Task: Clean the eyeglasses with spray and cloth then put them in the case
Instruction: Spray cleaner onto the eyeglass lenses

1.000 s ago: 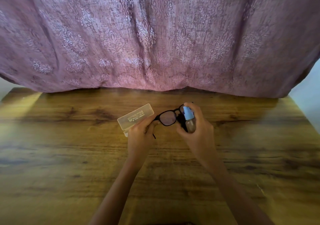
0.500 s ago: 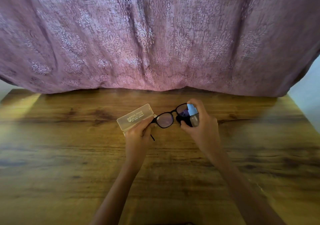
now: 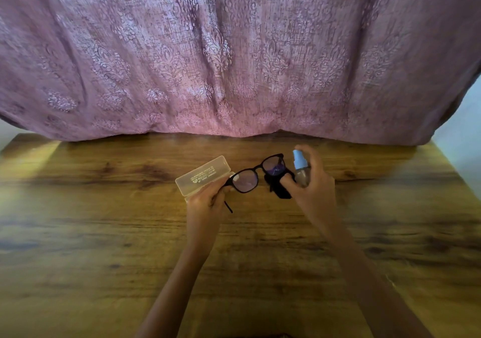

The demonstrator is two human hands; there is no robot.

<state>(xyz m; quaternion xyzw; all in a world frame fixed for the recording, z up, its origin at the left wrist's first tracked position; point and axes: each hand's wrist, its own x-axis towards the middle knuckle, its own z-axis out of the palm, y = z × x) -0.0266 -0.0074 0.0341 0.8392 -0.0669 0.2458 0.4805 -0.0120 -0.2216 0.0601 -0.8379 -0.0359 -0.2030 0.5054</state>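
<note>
Over the wooden table (image 3: 104,233), two bare hands hold things up near each other. The left hand (image 3: 205,207) pinches the eyeglasses (image 3: 256,175) by one side, close to the hinge. The thin end of that side arm pokes out under the hand. Held this way, no fingers touch the lenses, and both lenses are turned up so the spray can land on them.

The right hand (image 3: 312,189) is wrapped round the small spray bottle (image 3: 300,167). One finger sits on top of the blue pump. The bottle stands upright, just beside the far lens, with its spout turned toward the glass. I think this is the spraying step, near the start of the job.

A dark cloth (image 3: 279,189) shows just under the far lens, next to the right thumb. I cannot tell if it lies on the table or hangs from the hand. It is close by, so it is easy to grab for wiping.

The clear case (image 3: 203,175) lies on the table, just behind the left hand. I cannot tell if its lid is open. It waits there for the glasses at the end.

A big pink curtain (image 3: 234,64) hangs behind the table.
</note>
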